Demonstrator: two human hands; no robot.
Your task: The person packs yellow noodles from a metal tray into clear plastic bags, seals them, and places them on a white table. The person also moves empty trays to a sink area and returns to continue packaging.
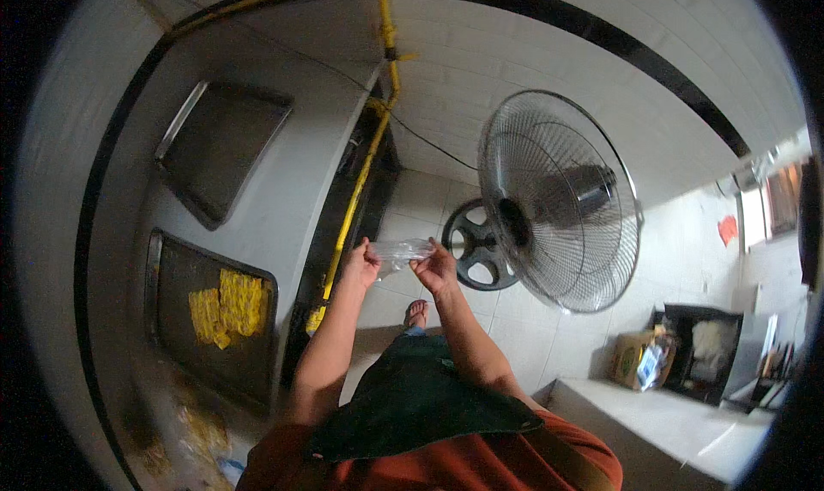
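Clear plastic bag (pixel 400 252), it seems, stretched sideways between fingers (pixel 436 251).

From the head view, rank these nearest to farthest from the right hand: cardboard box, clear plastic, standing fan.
1. Clear plastic: pinched at its right end by the right hand.
2. Standing fan: to the hand's right.
3. Cardboard box: farther right, lower in the picture.

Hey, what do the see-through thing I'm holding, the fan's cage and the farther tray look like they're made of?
See-through thing: probably thin, glossy plastic film, since it wrinkles and catches light.
Fan's cage: likely shiny metal wire, judging by its thin, glinting bars.
Farther tray: seems dull, dark metal, given its brighter, gleaming rim; possibly coated.
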